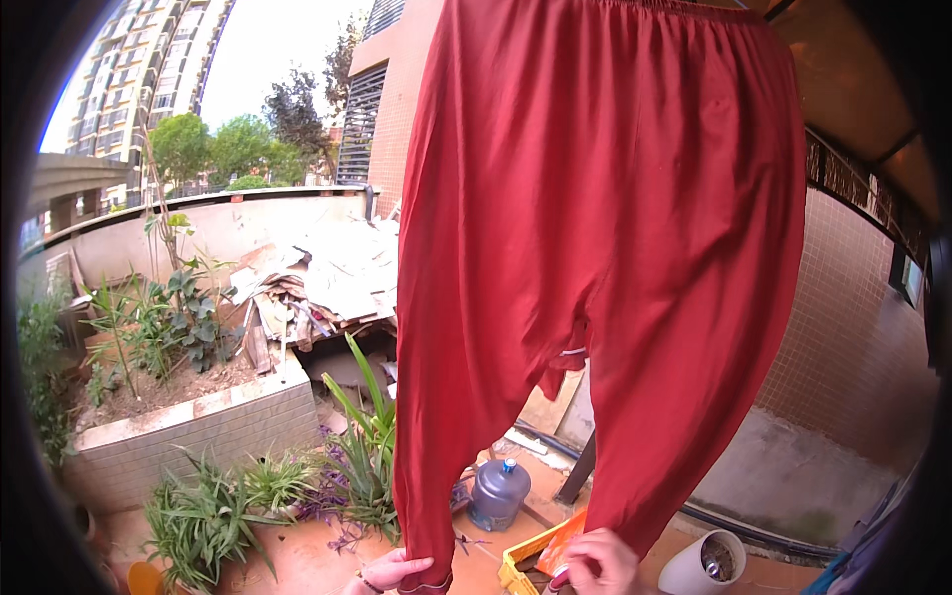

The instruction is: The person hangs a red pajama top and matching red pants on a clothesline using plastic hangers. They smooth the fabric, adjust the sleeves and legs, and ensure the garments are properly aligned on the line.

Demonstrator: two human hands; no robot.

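A pair of red trousers [610, 186] with a gathered elastic waist hangs before me, both legs reaching down towards me. My left hand [390, 571], with a dark bracelet at the wrist, grips the hem of the left-hand trouser leg, thumb over the cloth. At the hem of the other leg, my right hand [606, 561] pinches a bit of red fabric between thumb and fingers. What holds the waistband up lies mostly beyond the top edge of the view.
Behind the trousers stand a blue water-cooler bottle [500, 494] and a yellow plastic crate [513, 569] with an orange packet [559, 547]. A white pot [701, 564] tilts at right. Leafy plants [204, 517] and a tiled planter [201, 457] line the left, near stacked scrap boards [327, 275].
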